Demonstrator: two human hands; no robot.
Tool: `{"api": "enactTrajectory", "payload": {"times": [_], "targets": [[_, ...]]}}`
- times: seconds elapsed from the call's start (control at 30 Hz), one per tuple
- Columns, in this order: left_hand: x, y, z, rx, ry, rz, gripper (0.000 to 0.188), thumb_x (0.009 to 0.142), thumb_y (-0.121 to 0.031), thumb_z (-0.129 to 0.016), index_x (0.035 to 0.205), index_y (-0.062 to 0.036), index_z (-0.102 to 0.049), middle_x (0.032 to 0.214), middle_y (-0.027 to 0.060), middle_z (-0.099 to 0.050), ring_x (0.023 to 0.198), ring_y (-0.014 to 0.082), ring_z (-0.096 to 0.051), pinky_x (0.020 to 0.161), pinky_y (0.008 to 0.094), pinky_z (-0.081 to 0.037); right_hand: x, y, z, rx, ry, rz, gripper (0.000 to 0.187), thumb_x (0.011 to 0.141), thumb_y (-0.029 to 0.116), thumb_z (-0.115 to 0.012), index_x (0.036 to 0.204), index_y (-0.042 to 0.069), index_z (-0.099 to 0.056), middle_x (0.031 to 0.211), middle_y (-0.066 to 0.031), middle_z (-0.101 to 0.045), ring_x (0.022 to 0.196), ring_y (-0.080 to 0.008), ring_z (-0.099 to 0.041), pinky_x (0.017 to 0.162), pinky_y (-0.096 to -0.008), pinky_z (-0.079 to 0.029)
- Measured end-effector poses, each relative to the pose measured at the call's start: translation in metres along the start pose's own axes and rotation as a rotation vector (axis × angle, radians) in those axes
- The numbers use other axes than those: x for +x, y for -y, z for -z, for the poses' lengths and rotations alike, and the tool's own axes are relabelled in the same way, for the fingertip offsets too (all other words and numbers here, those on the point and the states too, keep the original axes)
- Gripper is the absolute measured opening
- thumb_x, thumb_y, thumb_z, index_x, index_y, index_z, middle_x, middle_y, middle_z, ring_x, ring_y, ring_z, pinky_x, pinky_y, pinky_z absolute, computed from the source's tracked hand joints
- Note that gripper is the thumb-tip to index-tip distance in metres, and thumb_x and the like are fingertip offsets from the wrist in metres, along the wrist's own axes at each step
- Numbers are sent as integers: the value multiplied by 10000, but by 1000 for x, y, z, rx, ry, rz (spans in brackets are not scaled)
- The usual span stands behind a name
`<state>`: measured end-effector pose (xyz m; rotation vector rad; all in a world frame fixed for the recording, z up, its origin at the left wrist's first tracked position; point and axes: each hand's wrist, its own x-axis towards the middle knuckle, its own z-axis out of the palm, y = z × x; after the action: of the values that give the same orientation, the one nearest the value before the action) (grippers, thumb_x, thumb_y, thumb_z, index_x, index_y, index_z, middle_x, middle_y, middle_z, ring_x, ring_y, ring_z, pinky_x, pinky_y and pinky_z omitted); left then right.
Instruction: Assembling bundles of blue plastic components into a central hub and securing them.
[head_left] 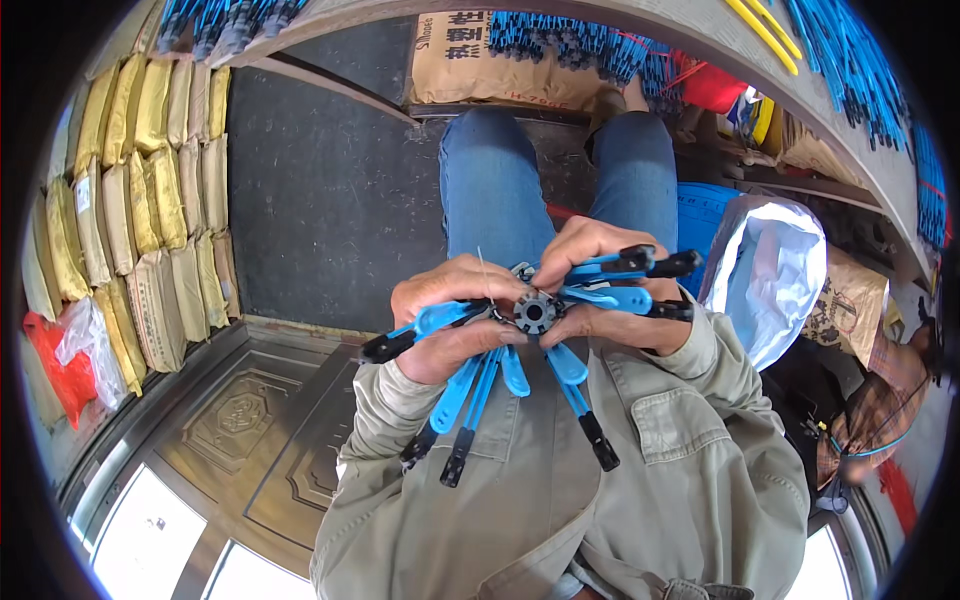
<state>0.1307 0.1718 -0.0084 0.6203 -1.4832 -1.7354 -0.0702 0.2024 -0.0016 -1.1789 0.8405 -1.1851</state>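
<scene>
Both hands are closed around a hub with blue arms [536, 313], held in front of my chest. Its centre is a notched, dark grey disc with a round hole. Blue arms with black tips fan out from it to both sides and toward my jacket. My left hand [437, 290] pinches the hub's left side, fingers above and thumb below. A thin wire or pin stands up beside these fingers. From the right, my right hand [590, 243] grips the hub's edge between fingers and thumb, with several arms passing by its palm. The fingertips partly hide the joints.
A curved bench edge [640, 22] bears bundles of blue arms [860, 70] and yellow strips. To my right stands a bin with a pale liner [768, 285]. Stacked sacks [150, 200] line the left side; another person [880, 400] is at far right.
</scene>
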Motion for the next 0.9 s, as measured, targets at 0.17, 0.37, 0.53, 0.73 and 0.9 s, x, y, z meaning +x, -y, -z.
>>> {"api": "enactTrajectory", "payload": {"times": [0.17,0.37,0.53,0.73,0.9], "targets": [[-2,-7,-9,-337,-159,295,233,686,60,-708,908,14,-657,880,130,-662,729,158,-606,666,236,-482,-4,-4,1,-119,-3,101,361,556,97,-862,848,44,-657,800,-69,-616,695,-153,-540,655,-269,-436],[1,3,8,-257,79,194,200,707,50,-715,890,-1,-651,840,105,-670,728,129,-608,663,215,-485,-6,-2,4,-135,82,118,341,570,130,-858,834,41,-662,784,-73,-620,677,-162,-537,649,-287,-435],[3,6,7,-242,127,173,182,715,35,-722,875,-10,-648,814,91,-673,714,114,-604,667,205,-483,-4,-6,6,-116,90,168,334,594,159,-851,841,38,-661,771,-72,-617,666,-166,-535,646,-293,-420],[10,-3,6,-303,163,263,131,741,22,-707,853,-15,-650,833,82,-680,694,114,-599,658,208,-480,3,-5,10,-93,202,230,325,589,165,-850,831,49,-667,769,-61,-623,670,-160,-536,653,-286,-402],[10,-4,2,-322,80,310,107,754,24,-694,841,-24,-655,814,72,-676,686,115,-599,649,214,-482,-4,-2,7,-104,95,172,323,543,123,-854,812,72,-682,775,-31,-628,692,-147,-551,667,-277,-401]]}}
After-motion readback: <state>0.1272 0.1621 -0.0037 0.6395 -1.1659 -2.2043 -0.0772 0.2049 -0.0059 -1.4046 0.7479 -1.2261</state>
